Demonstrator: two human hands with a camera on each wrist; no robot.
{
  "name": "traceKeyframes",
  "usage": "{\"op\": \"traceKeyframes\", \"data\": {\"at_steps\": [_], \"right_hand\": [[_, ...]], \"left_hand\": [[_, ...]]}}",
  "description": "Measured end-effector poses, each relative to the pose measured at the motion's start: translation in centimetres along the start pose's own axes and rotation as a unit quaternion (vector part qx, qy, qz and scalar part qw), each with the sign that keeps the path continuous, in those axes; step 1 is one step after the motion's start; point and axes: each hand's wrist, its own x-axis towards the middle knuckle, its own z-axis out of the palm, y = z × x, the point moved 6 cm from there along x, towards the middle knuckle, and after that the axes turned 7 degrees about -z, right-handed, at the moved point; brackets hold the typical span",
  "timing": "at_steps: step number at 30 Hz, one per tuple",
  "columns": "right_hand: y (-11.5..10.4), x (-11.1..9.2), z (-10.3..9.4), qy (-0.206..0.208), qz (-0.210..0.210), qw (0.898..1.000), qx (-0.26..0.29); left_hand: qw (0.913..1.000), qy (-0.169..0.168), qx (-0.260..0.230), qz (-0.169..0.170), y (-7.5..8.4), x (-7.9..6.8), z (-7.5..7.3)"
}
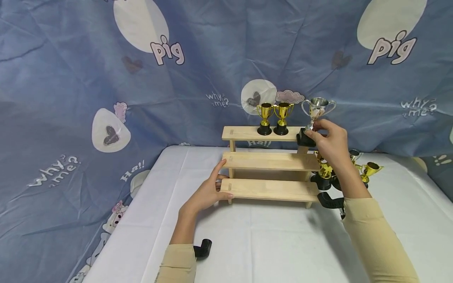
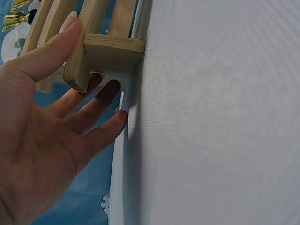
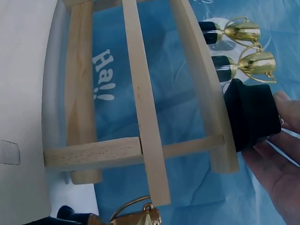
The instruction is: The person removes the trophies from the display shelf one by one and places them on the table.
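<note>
Nearest, the left hand (image 1: 205, 192) loosely grips the left end of the wooden rack (image 1: 270, 189), thumb and fingers spread, seemingly to steady it. Farther back, the right hand (image 1: 330, 141) pinches the silver trophy (image 1: 317, 109) low, probably for control, its base at the top shelf's right end, beside two gold trophies (image 1: 282, 114).

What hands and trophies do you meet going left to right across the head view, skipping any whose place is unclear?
Left hand, first gold trophy on the top shelf, second gold trophy beside it, silver trophy held in the right hand, farthest-right gold trophy.
</note>
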Motion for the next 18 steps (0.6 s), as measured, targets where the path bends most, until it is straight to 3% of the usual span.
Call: {"op": "traceKeyframes", "data": {"at_steps": [3, 18], "right_hand": [[0.1, -0.2, -0.3, 0.008, -0.004, 1.0, -0.009], [0.2, -1.5, -1.3, 0.017, -0.01, 1.0, 0.002]], "left_hand": [[0.9999, 0.005, 0.008, 0.005, -1.0, 0.7, 0.0], [1.0, 0.002, -0.004, 0.006, -1.0, 0.8, 0.0]]}}
